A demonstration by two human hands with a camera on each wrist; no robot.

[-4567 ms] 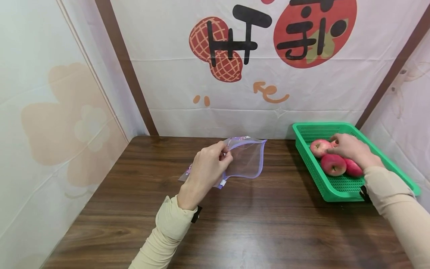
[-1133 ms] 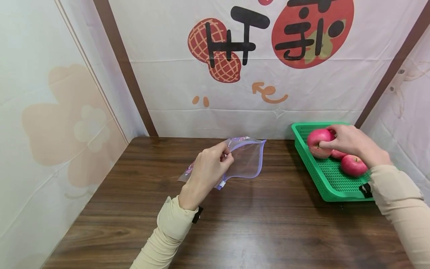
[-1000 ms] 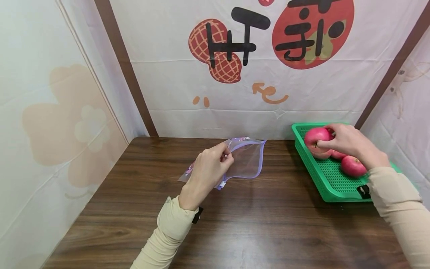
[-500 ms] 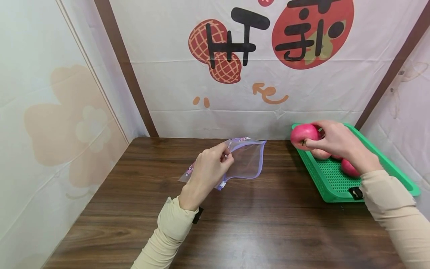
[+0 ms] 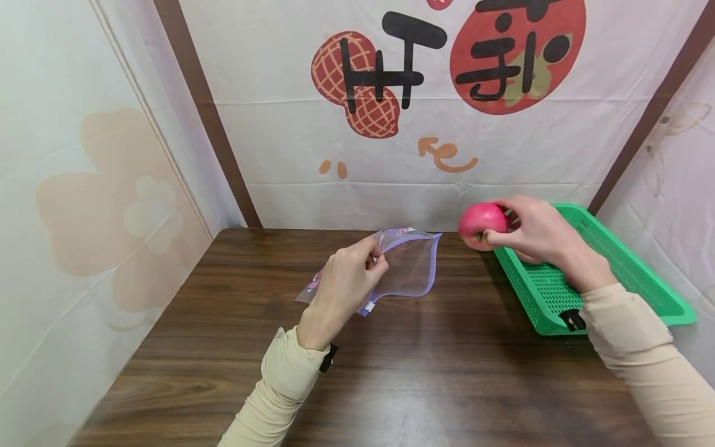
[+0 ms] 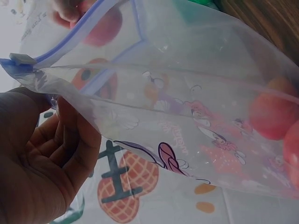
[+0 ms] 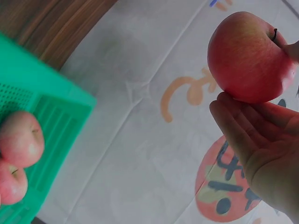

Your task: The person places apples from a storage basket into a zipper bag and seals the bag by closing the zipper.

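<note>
My left hand [image 5: 343, 282] pinches the upper edge of a clear zip bag [image 5: 434, 267] with a purple zip rim. The bag's mouth gapes toward the right, its white slider [image 5: 369, 307] at the lower corner. In the left wrist view, apples [image 6: 273, 114] show through the printed plastic, deep in the bag. My right hand [image 5: 544, 233] holds a red apple [image 5: 481, 223] by its sides, thumb near the stem. This apple is in the air, just left of the green basket [image 5: 519, 298] and right of the bag's mouth. The right wrist view shows fingers beneath the apple [image 7: 250, 58].
More apples [image 7: 22, 139] lie in the basket, mostly covered by my right hand and forearm in the head view. The brown wooden table [image 5: 424, 385] ends at a white printed cloth [image 5: 346, 205] behind, with another cloth along the left side.
My right hand gripped an apple in the basket, lifted it and carried it left past the basket's rim. My left hand and the bag have stayed in place.
</note>
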